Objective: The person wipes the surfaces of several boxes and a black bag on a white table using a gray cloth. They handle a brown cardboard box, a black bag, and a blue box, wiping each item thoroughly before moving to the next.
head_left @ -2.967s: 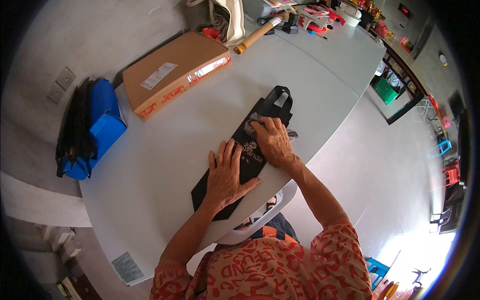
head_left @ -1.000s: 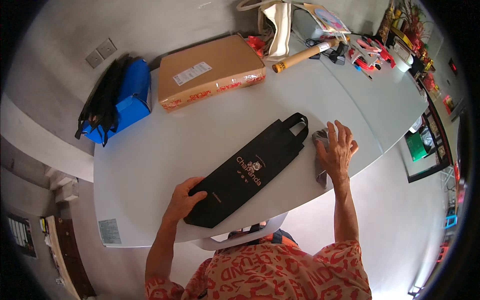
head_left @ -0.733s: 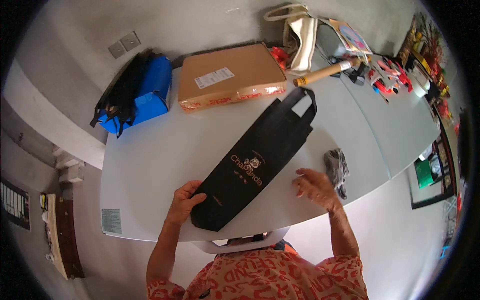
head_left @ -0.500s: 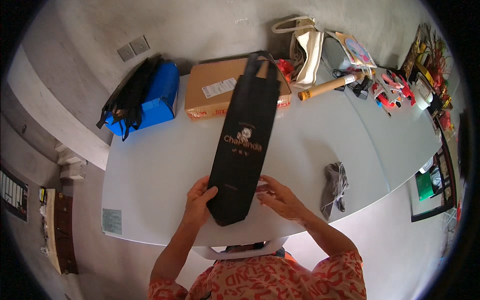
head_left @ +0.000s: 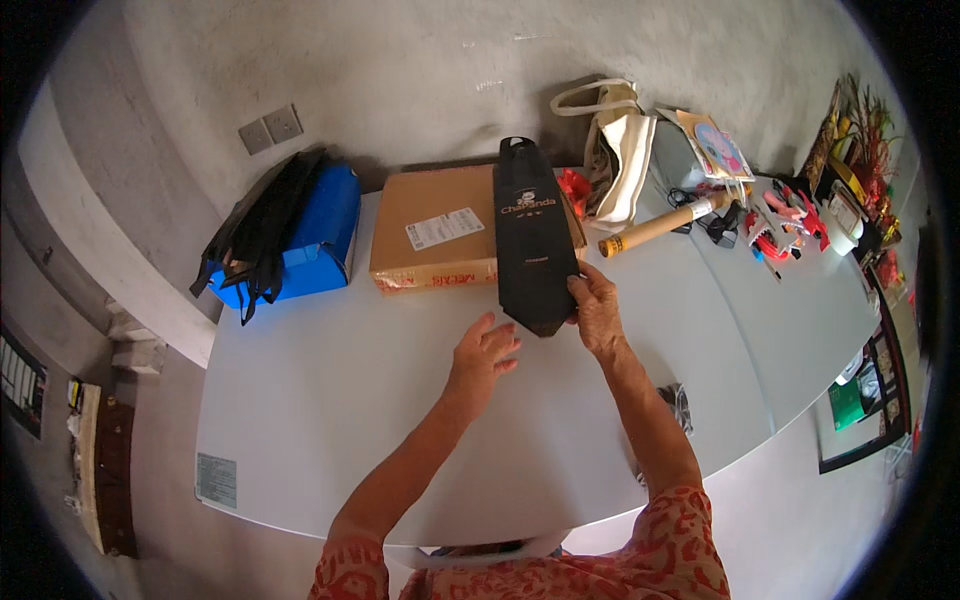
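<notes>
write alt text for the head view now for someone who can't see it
The right hand holds a black bag near its bottom end, the bag partly hiding a cardboard box on a pale table. The left hand is open close by. A blue box sits at left, a grey cloth at right.

Peach shirt [head_left: 540, 582] printed with irregular red blotches and rings; short, loose sleeves [head_left: 675, 535] in the same print; forearms [head_left: 648, 415] and hands [head_left: 600, 315] bare.
</notes>
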{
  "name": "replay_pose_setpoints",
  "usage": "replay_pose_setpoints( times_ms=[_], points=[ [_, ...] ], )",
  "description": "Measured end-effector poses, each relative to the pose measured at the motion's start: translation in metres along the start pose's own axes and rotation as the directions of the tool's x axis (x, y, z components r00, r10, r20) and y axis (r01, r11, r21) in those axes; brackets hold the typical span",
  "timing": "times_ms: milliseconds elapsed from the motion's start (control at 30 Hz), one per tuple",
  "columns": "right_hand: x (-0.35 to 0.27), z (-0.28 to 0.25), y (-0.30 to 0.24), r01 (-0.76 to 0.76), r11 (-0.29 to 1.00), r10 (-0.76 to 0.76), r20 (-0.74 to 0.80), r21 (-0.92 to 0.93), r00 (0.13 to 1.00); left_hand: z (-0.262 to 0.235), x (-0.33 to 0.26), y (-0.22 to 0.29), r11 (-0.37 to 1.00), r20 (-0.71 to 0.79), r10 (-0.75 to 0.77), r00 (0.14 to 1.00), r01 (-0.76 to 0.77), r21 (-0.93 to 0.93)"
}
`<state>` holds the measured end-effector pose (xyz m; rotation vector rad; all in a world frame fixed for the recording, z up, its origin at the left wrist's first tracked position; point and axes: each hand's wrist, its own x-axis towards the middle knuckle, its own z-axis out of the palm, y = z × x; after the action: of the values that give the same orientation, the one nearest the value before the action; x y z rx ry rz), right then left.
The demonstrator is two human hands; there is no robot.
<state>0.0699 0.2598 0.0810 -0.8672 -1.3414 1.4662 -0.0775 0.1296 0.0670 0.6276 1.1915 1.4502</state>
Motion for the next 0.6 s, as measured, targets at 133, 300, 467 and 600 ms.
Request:
replay_pose_setpoints(
  times_ms=[133,300,467,600],
  points=[
    [0.054,-0.028,0.034,0.056,0.997,-0.06,0.074,0.06,0.995,-0.015,0.004,-0.018,0.997,-0.013,-0.04,0.999,0.04,0.064],
    [0.088,-0.042,0.054,0.03,0.992,-0.033,0.025,0.125,0.999,-0.03,0.005,-0.033,0.996,-0.059,-0.054,0.997,0.058,0.062],
    [0.102,-0.048,0.056,-0.005,0.997,0.003,0.023,0.076,1.0,-0.037,0.002,-0.04,0.997,-0.019,0.009,1.0,-0.007,0.078],
    [0.099,-0.054,0.054,0.004,0.999,-0.005,-0.023,-0.039,1.0,-0.039,0.007,-0.052,0.998,-0.009,0.029,1.0,-0.028,0.057]
  ],
)
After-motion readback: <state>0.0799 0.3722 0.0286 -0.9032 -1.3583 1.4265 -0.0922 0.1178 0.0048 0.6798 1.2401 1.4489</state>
